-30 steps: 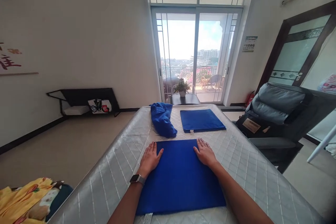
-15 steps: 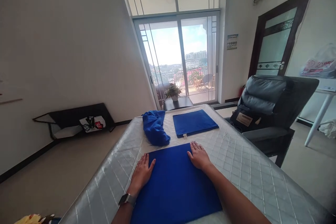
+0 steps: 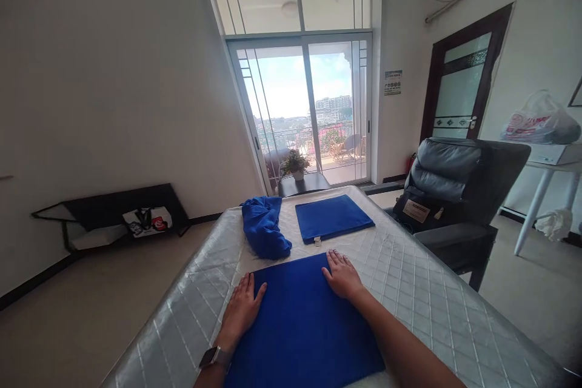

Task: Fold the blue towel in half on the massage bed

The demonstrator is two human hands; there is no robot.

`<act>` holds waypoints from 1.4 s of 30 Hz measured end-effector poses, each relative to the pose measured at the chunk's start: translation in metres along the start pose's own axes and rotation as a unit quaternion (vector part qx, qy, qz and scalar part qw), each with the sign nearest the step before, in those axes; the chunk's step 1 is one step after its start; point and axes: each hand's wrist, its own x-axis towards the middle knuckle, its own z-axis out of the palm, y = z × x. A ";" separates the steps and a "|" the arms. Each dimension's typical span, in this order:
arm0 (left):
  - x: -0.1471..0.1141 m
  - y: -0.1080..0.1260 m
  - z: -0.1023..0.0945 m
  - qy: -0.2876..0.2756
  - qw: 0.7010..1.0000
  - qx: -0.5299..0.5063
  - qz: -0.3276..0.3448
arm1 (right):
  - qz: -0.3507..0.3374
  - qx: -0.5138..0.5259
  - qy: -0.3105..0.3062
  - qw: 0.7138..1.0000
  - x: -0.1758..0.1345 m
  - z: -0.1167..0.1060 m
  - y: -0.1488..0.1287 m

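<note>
A flat blue cloth (image 3: 300, 321), squared off like a folded cover, lies in front of me on the mattress. On its far left corner rests my left hand (image 3: 242, 306), palm down with the fingers stretched out. My right hand (image 3: 343, 276) lies flat on the far right corner, fingers extended and thumb apart. Beyond it sits another flat blue cloth (image 3: 334, 218) with a small white tag (image 3: 317, 242) on its near edge. To the left of that is a crumpled blue cloth (image 3: 266, 230).
The silver-grey quilted mattress (image 3: 422, 291) carries the cloths. A black recliner (image 3: 454, 194) stands to its right. At the far end are a small dark table (image 3: 313, 183) with a potted plant (image 3: 296, 165). A black frame (image 3: 127, 206) with a printed bag (image 3: 148, 222) is against the left wall.
The view has shifted slightly, so the room sits a little lower and further left. Both hands stay flat on the far corners of the near blue cloth.
</note>
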 end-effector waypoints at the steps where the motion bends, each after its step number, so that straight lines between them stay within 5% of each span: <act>1: 0.000 0.001 -0.001 -0.007 1.000 -0.007 -0.011 | 0.000 -0.003 0.001 1.000 0.000 0.000 0.000; 14: -0.010 0.021 -0.029 0.061 0.996 -0.004 -0.063 | -0.003 -0.032 -0.022 0.999 0.002 0.000 0.001; 17: -0.010 0.061 -0.035 0.072 0.997 -0.034 0.014 | -0.001 -0.030 -0.017 0.999 0.003 0.002 0.001; 21: 0.004 0.149 -0.034 0.046 0.982 -0.087 0.159 | -0.002 -0.029 -0.013 1.000 0.003 0.004 0.003; 24: 0.024 0.203 -0.031 0.019 0.976 -0.102 0.194 | -0.023 -0.039 -0.012 0.999 0.002 0.005 0.007; 27: 0.040 0.222 -0.027 0.010 0.977 -0.100 0.189 | -0.039 -0.039 -0.007 0.998 0.001 0.006 0.008; 32: 0.037 0.183 -0.014 0.005 0.986 -0.087 0.141 | -0.013 -0.019 0.006 1.000 0.002 0.006 0.005; 39: 0.014 0.044 -0.007 -0.013 0.999 -0.034 0.026 | 0.003 -0.017 -0.004 1.000 0.004 0.007 0.003; 42: 0.008 0.001 -0.005 -0.026 0.999 -0.037 -0.019 | 0.004 -0.020 -0.007 1.000 0.005 0.008 0.003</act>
